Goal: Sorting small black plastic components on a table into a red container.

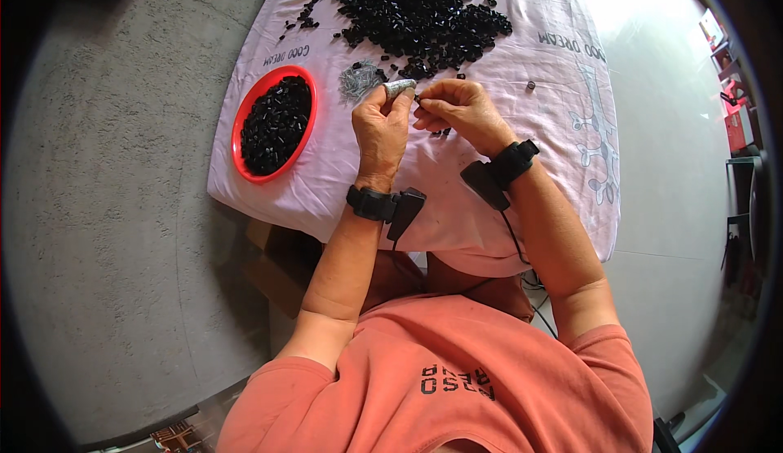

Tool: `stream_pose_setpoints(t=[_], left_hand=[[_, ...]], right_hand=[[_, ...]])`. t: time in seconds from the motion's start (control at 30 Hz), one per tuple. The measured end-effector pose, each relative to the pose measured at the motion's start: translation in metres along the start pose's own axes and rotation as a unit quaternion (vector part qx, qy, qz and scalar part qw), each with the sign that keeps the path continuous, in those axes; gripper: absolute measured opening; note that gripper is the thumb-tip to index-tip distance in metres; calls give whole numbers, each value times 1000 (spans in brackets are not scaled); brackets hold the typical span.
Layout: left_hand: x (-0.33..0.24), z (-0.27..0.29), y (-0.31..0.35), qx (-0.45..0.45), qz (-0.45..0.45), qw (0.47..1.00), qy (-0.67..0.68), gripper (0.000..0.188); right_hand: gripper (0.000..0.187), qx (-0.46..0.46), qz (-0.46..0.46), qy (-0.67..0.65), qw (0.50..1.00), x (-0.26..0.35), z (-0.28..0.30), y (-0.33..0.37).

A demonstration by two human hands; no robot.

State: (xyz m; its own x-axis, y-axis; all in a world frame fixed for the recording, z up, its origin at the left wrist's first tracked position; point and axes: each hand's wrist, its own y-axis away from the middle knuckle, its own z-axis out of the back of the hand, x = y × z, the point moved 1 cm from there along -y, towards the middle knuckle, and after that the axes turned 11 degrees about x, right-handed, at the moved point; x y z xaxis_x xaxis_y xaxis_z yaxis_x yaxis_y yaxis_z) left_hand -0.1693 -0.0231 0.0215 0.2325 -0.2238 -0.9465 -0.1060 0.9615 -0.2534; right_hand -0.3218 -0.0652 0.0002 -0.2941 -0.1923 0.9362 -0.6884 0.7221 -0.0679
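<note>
Over the cloth-covered table, my left hand (381,133) is closed, its thumb against a silver-grey, rounded shape (399,88). Whether that shape is a wrapped finger or a held piece, I cannot tell. Close beside it, my right hand (466,112) pinches a small black piece (418,100) between thumb and fingertips. The fingertips of both hands almost meet. Just beyond my left hand lies a tangled heap of thin grey metal pieces (359,79). A large pile of small black tubular pieces (416,13) spreads across the far part of the table.
A red plastic bowl (237,154) full of black pieces stands at the table's left edge. One loose dark ring-shaped piece (531,86) lies right of my right hand. Pink printed cloth (563,127) covers the table. Black straps with boxes and cables sit on both wrists.
</note>
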Motion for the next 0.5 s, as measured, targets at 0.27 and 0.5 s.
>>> stream_pose_setpoints(t=[0.27, 0.5], left_hand=[[2, 2, 1, 1, 8, 1000, 14, 11], [-3, 2, 3, -2, -8, 1000, -7, 12]], right_hand=[[17, -5, -10, -3, 1000, 2, -1, 0], [15, -18, -3, -9, 1000, 5, -4, 1]])
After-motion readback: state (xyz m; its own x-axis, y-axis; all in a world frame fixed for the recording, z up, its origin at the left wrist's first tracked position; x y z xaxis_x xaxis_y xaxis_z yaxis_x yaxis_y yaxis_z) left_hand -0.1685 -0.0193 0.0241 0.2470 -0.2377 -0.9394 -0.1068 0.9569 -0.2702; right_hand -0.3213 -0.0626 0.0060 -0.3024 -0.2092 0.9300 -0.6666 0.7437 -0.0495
